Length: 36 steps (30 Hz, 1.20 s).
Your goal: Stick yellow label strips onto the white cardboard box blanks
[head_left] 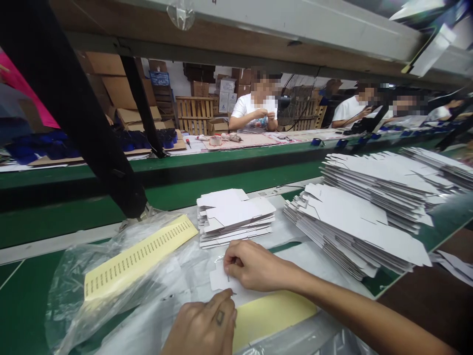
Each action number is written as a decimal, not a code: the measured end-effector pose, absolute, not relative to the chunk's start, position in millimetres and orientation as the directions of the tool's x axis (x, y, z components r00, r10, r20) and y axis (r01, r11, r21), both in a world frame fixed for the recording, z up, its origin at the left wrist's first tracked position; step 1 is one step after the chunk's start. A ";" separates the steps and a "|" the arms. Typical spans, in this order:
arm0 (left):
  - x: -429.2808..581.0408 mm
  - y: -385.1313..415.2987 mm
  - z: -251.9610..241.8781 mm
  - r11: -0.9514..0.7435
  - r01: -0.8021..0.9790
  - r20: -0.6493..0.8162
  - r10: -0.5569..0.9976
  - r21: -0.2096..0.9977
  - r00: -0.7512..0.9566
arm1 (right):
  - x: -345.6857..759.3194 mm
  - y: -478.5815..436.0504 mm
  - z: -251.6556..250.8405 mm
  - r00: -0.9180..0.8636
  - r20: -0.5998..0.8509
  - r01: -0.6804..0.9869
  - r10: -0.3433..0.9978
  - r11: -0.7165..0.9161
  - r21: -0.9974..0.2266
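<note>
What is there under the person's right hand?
Under the right hand, a flat white cardboard piece shows beside the fingertips; the part directly beneath is covered.

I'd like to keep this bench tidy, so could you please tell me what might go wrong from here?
The right hand is close behind the small carton stack on its near side, so a nudge might shift its uneven layers.

The printed yellow sheet lies amid loose, crinkled plastic; a tug on that could drag the sheet askew.

The larger carton stack is fanned out, so its upper pieces may slide.
</note>
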<state>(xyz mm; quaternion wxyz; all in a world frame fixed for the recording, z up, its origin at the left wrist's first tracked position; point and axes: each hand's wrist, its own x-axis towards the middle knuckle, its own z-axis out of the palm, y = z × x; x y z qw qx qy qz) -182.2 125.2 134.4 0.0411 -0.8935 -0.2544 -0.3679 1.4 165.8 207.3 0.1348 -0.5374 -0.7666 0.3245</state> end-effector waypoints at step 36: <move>-188.3 126.5 147.4 -0.903 0.429 0.581 0.345 -0.008 0.737 | 14.0 157.9 217.5 -0.421 -0.112 0.819 0.900 0.325 -0.473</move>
